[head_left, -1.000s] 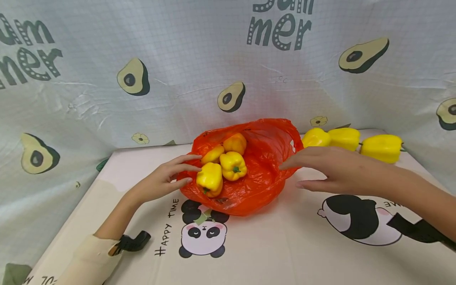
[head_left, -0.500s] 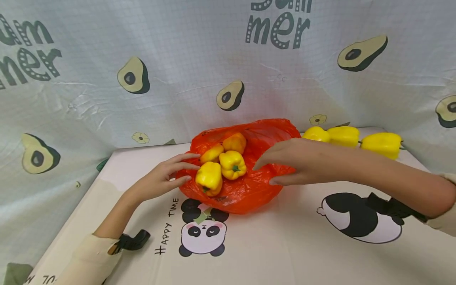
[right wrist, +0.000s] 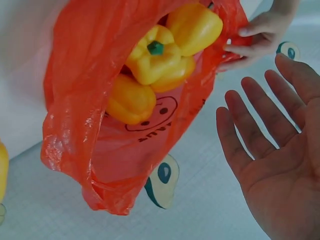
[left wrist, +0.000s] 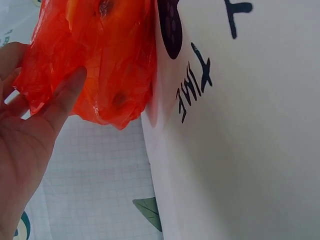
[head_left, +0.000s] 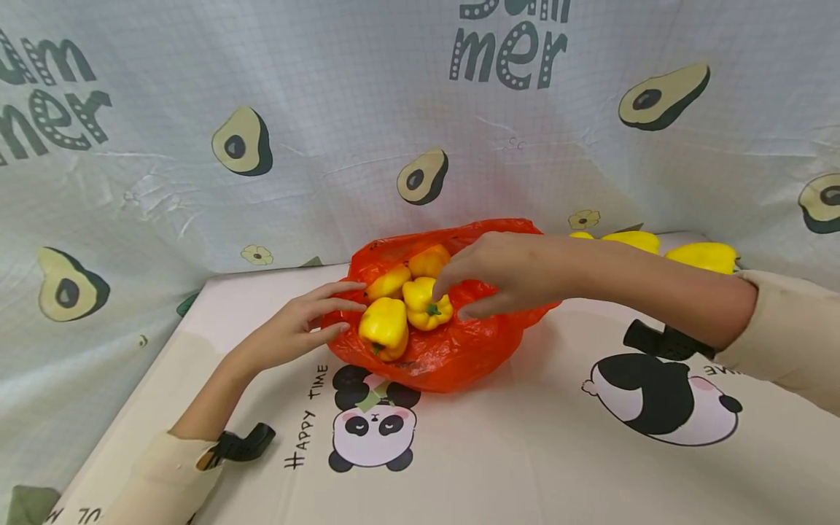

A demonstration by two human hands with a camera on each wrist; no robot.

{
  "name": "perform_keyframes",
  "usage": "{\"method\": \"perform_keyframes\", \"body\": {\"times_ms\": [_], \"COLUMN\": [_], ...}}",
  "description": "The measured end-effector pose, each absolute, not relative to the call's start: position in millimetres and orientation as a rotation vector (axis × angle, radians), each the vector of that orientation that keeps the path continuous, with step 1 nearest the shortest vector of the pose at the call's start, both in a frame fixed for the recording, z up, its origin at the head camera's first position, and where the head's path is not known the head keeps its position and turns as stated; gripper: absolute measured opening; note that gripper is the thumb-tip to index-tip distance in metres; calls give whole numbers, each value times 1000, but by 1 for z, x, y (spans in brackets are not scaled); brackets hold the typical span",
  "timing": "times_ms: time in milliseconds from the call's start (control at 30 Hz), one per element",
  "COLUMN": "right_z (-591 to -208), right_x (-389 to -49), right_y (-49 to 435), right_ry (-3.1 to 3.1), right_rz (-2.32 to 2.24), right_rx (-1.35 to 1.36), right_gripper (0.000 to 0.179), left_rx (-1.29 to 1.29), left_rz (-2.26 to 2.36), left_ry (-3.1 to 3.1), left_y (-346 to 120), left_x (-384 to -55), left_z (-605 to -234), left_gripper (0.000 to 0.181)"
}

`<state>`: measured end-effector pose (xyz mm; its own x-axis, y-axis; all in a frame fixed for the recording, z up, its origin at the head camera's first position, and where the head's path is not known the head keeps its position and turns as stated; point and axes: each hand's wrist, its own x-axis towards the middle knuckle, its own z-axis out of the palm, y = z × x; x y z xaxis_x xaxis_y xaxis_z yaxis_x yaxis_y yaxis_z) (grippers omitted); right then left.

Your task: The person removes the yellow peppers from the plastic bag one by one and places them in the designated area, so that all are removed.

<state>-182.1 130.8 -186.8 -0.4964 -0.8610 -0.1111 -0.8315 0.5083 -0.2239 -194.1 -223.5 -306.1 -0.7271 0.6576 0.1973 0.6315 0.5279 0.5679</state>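
Spread and empty, the right hand (the nearer) hangs just right of a blocky yellow pepper in a red plastic bag.

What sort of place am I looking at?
Probably an improvised indoor filming corner: a panda-print table, an avocado-print sheet hung behind it, and black wrist-worn devices on the person.

Head cam: bright, even, diffuse lt; soft shadows on worktop, glints on peppers + bag, red cast on far cloth. L wrist cam dimmer, broad soft shadow; R hazy, bluish, slightly soft.
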Motion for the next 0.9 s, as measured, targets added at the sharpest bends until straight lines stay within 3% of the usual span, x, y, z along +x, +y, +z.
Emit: {"method": "perform_keyframes", "body": {"times_ms": [267, 900], "right_z": [-188, -199], "right_x": [-196, -245], "right_y": [114, 66], "right_ry": [2493, 2261], "right_rz": [-166, -99], "right_rx": [-1485, -1503], "right_gripper": [30, 42], "left_rx": [1155, 1163], "left_rz": [959, 968], "left_ry": [2720, 2718], "left_y": [-223, -225], "left_x": [-193, -192], "left_z": [-305, -306], "left_gripper": [33, 34]}}
